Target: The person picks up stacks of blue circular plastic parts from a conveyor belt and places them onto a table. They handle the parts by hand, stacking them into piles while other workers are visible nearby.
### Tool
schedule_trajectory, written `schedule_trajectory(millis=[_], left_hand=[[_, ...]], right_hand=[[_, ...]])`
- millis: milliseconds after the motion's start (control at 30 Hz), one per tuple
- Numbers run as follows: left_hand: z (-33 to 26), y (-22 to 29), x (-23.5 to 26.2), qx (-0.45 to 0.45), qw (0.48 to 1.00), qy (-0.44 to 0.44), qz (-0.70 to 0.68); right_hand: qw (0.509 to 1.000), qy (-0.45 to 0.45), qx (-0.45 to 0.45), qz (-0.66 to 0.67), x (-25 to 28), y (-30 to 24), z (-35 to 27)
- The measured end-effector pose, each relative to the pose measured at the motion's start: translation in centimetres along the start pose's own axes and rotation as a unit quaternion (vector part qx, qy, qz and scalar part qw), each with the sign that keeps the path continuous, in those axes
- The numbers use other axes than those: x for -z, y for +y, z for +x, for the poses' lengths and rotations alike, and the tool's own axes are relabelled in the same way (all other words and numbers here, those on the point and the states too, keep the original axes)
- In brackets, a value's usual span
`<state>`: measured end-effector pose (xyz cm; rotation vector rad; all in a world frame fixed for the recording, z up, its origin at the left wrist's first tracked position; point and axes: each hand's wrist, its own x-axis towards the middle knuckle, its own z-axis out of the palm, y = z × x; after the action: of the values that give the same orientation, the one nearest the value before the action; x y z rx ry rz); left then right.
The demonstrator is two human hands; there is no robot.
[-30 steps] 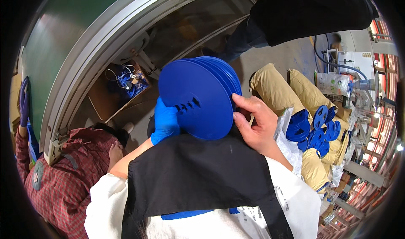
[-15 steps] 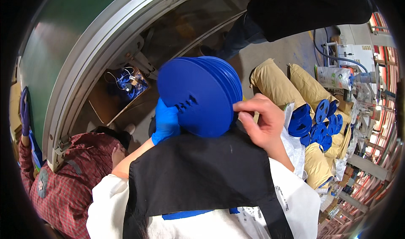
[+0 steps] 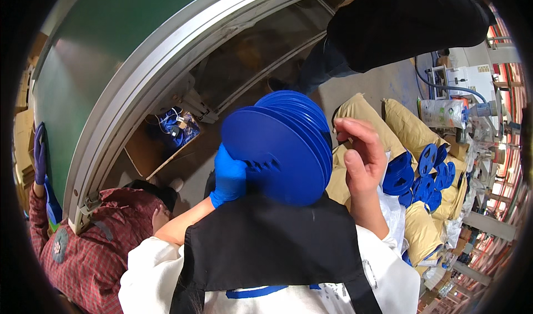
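Note:
A thick stack of round blue plastic discs (image 3: 277, 150), with small slots near the middle of the front one, is held up in front of my black apron. My left hand (image 3: 229, 174), in a blue glove, grips this stack at its left side, with the fingertips at the slots. The discs lie face to face, slightly fanned along the top and right. My bare right hand (image 3: 363, 158) is just right of the stack's rim, fingers loosely bent and thumb apart, holding nothing that I can see. The lower edge of the stack meets the top of my apron.
A green-topped table (image 3: 127, 42) with a metal edge curves along the left. Beneath it is a cardboard box (image 3: 145, 154). A person in a checked shirt (image 3: 105, 253) is at left, another in black (image 3: 400, 25) at top. Brown sacks (image 3: 413, 128) and loose blue discs (image 3: 425, 189) lie right.
My right index finger has come off the rim of the stack, and the hand has opened and tilted upward. The stack and my left hand appear slightly lower and further right as the view shifts.

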<state>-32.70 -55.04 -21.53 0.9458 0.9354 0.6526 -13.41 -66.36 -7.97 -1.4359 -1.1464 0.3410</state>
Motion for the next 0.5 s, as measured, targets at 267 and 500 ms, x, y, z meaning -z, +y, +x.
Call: schedule_trajectory(millis=[267, 500], left_hand=[[-0.3, 3.5, -1.5, -0.007, 0.995, -0.101, -0.02], [-0.6, 3.5, -2.3, -0.03, 0.99, -0.133, 0.026]], right_hand=[[0.974, -0.215, -0.041, -0.058, -0.1, -3.1, 6.2], [0.957, -0.279, 0.013, -0.082, 0.4, -2.4, 7.3]])
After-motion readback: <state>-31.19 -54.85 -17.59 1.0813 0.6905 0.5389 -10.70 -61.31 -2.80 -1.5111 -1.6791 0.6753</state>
